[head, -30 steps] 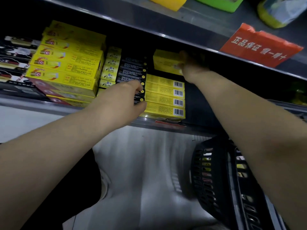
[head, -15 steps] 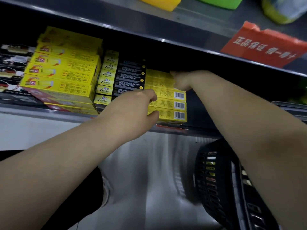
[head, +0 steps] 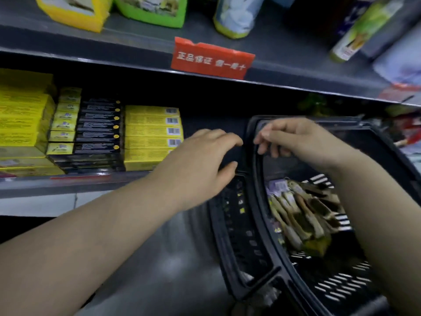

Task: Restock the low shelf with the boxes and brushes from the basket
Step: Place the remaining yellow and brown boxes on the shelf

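A stack of yellow boxes (head: 152,135) with barcodes lies on the low shelf (head: 68,185), beside black boxes (head: 98,131) and more yellow boxes (head: 22,119) to the left. A black plastic basket (head: 255,224) stands at the right, with several wooden-handled brushes (head: 300,215) inside. My left hand (head: 200,165) hovers by the basket's left rim, fingers loosely curved, holding nothing. My right hand (head: 298,140) hangs over the basket's far rim, fingers loosely curled and empty.
The shelf above carries a red sign (head: 211,58), yellow and green packs (head: 150,10) and bottles (head: 237,17). To the right of the barcoded stack the low shelf is dark (head: 214,119). A grey floor (head: 159,270) lies below the shelf.
Both hands have pulled back from the yellow stack and moved right to the basket. The box my right hand held now lies on top of the stack. The view has swung right.
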### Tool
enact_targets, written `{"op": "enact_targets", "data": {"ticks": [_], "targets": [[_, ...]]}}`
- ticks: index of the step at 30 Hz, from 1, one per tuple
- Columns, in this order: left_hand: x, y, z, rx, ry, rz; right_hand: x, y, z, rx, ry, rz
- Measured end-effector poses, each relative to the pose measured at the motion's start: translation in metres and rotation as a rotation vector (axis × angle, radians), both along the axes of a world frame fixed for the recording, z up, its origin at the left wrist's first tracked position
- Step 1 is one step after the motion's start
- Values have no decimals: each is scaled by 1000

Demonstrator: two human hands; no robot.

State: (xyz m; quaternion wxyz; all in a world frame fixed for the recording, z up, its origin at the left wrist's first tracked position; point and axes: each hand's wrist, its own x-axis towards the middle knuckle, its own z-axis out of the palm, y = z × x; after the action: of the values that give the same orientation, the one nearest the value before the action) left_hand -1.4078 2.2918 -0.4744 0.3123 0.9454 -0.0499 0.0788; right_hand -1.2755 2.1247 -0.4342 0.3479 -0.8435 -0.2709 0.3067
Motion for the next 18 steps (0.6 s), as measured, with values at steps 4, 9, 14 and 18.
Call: {"op": "enact_targets", "data": {"ticks": [4,9,14,18], "targets": [[8,-35,-1,11,-26,-159,14,-59,-46,-209,50,-91],[24,-56,-12,86,-2,-270,29,-88,-136,-618,35,-17],[37,-60,-22,111,31,-273,33,-101,-222,-870,108,-84],[41,-58,-23,108,25,-257,42,-104,-257,-714,237,-362]]}}
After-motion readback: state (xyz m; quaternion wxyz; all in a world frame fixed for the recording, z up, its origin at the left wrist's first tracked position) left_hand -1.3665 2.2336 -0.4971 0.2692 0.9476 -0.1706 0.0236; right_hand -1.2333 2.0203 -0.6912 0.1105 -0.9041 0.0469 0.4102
